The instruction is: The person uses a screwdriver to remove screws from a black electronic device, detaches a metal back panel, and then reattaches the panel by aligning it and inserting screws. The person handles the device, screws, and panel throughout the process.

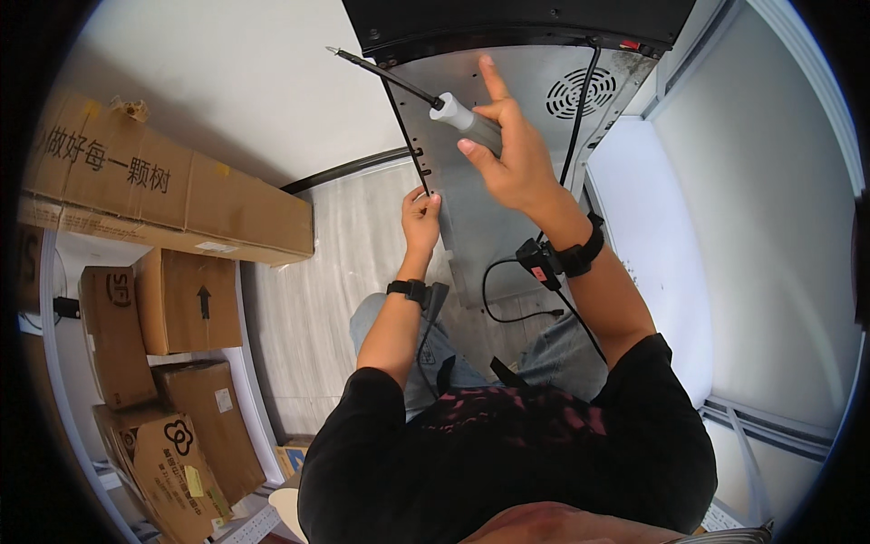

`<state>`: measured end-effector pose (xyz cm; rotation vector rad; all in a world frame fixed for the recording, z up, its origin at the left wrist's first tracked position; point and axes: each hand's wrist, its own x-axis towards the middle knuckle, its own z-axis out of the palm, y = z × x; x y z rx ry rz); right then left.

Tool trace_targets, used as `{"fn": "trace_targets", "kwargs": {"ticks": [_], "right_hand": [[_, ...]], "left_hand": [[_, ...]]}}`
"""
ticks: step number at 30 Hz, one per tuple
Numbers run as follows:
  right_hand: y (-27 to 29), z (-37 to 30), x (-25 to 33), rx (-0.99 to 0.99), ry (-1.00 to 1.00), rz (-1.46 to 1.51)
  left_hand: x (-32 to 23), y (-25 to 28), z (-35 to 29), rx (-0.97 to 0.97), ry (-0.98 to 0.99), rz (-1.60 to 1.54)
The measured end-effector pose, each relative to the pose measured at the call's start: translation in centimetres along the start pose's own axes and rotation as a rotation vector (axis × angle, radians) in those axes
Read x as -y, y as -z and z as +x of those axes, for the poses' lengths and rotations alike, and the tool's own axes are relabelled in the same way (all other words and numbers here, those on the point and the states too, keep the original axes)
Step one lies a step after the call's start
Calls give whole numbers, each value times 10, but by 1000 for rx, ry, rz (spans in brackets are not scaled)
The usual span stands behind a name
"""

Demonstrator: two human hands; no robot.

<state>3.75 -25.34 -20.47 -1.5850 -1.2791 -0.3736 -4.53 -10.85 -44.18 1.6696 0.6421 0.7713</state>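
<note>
My right hand (518, 159) is closed around the grey handle of a screwdriver (453, 113), with the index finger stretched out over the metal. The long dark shaft points up and left, its tip off the surface. Under that hand lies a grey metal panel (462, 227) with small holes along its left edge and a round vent grille (581, 93). At the panel's left edge my left hand (421, 219) has thumb and fingers closed on the rim. Whether a small part is also between those fingers is hidden.
A black housing (517, 20) rises beyond the panel. A black cable (578, 118) runs down it; another cable (507, 263) hangs near my right wrist. On the left are a long carton (245, 204) and shelves with several cardboard boxes (195, 304). A white wall (770, 181) borders the right.
</note>
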Motion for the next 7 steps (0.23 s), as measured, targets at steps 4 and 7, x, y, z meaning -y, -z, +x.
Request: {"fn": "trace_targets", "kwargs": {"ticks": [4,7], "right_hand": [[-1,1,0,-20,4,15],[-1,1,-1,8,-41,52]], "left_hand": [[5,4,2,56,13,6],[-1,6,0,63,22,-3]]}}
